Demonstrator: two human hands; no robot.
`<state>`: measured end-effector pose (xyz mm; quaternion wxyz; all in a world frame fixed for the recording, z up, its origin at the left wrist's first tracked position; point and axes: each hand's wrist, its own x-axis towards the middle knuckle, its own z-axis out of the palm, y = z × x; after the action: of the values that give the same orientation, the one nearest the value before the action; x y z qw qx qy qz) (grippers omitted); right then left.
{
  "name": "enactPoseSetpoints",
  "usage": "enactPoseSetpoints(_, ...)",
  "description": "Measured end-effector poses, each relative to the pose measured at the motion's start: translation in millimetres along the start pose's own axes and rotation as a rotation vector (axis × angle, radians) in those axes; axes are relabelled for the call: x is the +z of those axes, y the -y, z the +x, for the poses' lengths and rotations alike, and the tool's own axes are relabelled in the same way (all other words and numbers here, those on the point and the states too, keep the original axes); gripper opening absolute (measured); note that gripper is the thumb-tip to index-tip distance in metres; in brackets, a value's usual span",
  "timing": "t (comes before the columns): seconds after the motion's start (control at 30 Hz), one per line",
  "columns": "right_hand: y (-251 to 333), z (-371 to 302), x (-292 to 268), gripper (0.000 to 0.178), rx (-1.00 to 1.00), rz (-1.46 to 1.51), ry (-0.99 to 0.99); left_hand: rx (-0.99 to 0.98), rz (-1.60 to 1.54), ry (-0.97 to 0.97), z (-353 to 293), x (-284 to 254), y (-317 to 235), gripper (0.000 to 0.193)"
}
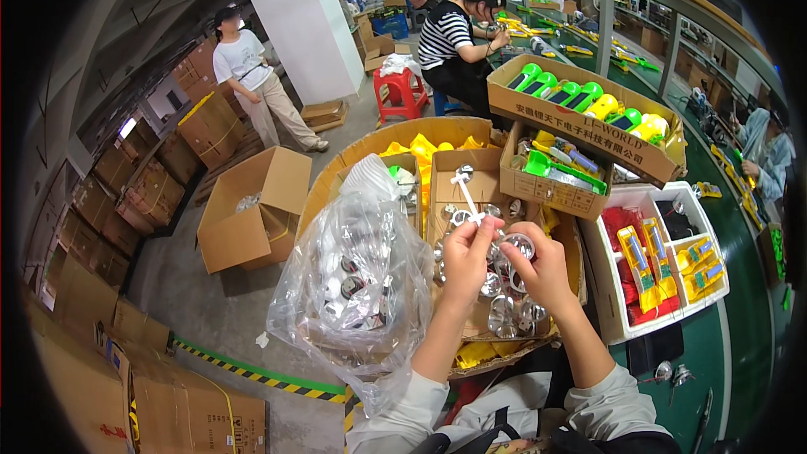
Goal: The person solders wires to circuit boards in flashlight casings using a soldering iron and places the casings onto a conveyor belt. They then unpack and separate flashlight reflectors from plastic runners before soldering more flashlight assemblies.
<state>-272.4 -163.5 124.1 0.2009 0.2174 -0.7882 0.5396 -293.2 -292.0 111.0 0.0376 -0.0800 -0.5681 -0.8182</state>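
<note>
My left hand [467,262] pinches a thin white plastic stick [467,195] with a crosspiece near my fingertips. In my right hand [545,267], a round, shiny reflector cup [520,243] sits between thumb and fingers, close beside the left hand. Both hands hover over an open cardboard box [445,170] where several silvery reflector cups [502,316] lie loose, some with thin wires. Left of my forearm, a crumpled clear plastic bag [294,307] covers white and silver parts. What lies directly beneath my palms is hidden.
Ahead on the right, a carton [580,124] of green and yellow lamp housings rests above a smaller carton [538,186]. A white foam tray [618,325] holds yellow parts and red wires. An open carton [244,240] stands on the floor left. A person in stripes [450,42] sits ahead.
</note>
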Motion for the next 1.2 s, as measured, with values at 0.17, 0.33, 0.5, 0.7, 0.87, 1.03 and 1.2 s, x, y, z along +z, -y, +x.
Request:
enactPoseSetpoints(0.17, -4, -18, 13, 0.02, -0.013, -0.023, -0.223, 0.098, -0.21, -0.177, -10, 17, 5, 0.024)
enactPoseSetpoints(0.33, -4, -21, 14, 0.021, 0.053, 0.042, -0.214, 0.089, -0.307, -0.265, -15, 22, 3, 0.024)
enactPoseSetpoints(0.5, -18, -4, 5, 0.016, 0.3, 0.504, 0.09, 0.114, -0.363, -0.207, -10, 18, 13, 0.028)
enactPoseSetpoints(0.7, -30, 3, 8, 0.026, 0.529, 0.913, 0.306, 0.259, 0.038, -0.278, 4, 24, 16, 0.031)
enactPoseSetpoints(0.87, -29, 4, 17, 0.019, 0.321, 0.621, -0.049, 0.243, -0.088, -0.39, 4, 21, 16, 0.033)
enactPoseSetpoints(1.03, -31, 13, 6, 0.011, 0.168, 0.432, -0.122, 0.273, -0.081, -0.604, 5, 18, 13, 0.032)
enactPoseSetpoints(1.2, -60, 23, -13, 0.021, 0.17, 0.488, -0.236, 0.333, -0.242, -0.694, 14, -12, -12, 0.03)
